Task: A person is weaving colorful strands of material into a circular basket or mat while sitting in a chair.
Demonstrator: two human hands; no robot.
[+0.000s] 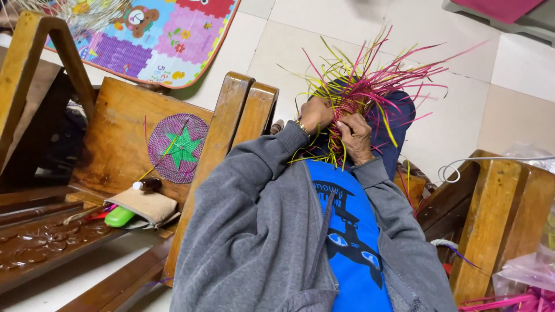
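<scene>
Pink and yellow-green strips (370, 81) fan out from half-woven work on the lap. Left hand (315, 114) and right hand (354, 136) sit side by side, each grip closed on the strips. Finished round woven mat (178, 148) leans on wooden chair (115, 121), well apart.

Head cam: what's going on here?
A person in a grey zip jacket sits on a wooden bench, both hands in a bundle of pink and yellow-green weaving strips over the lap. The left hand and right hand pinch strips at the woven base; loose ends fan outward. A finished round purple mat with a green star lies on the bench.
</scene>
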